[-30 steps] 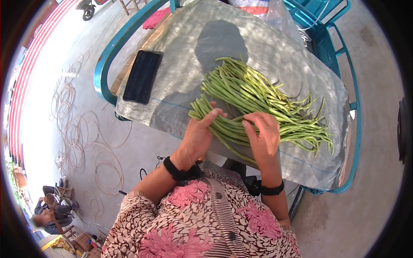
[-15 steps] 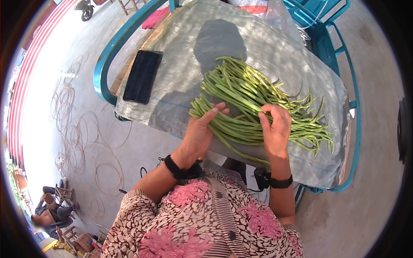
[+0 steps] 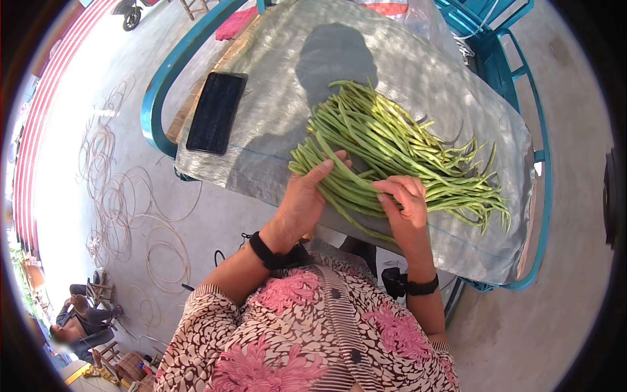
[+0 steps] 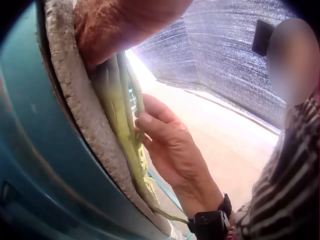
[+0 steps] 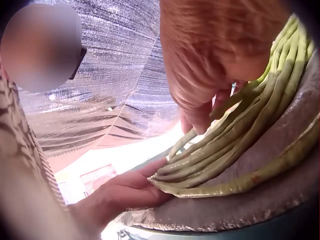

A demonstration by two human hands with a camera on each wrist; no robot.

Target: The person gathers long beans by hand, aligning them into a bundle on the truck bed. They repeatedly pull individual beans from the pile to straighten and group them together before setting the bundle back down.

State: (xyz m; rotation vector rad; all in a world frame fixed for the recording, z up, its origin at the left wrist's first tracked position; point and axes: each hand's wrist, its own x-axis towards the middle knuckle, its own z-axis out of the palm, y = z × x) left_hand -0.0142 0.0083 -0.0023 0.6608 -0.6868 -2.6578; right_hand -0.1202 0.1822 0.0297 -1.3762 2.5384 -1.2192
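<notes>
My left hand (image 3: pixel 304 201) grips one end of a bunch of long green beans (image 3: pixel 341 186), thumb over the top. My right hand (image 3: pixel 407 208) pinches a single long bean partway along the bunch, thumb against fingertips. In the left wrist view, that right hand (image 4: pixel 170 142) shows its thumb and fingers closed on a thin bean. From the right wrist, the bunch (image 5: pixel 235 145) runs out of the left hand (image 5: pixel 127 192) and under the right. Behind both hands lies a larger pile of long beans (image 3: pixel 385 134) on a grey woven sheet (image 3: pixel 274 85).
A black phone (image 3: pixel 217 114) lies on the sheet at the left. Teal metal rails (image 3: pixel 151 104) curve around the sheet's sides. Coiled wire (image 3: pixel 108 170) lies on the floor at left, and a seated person (image 3: pixel 81 320) is farther off.
My right hand moved right and up to the pile, then came back left over the bunch, now pinching a bean. The left hand has kept its grip in about the same place.
</notes>
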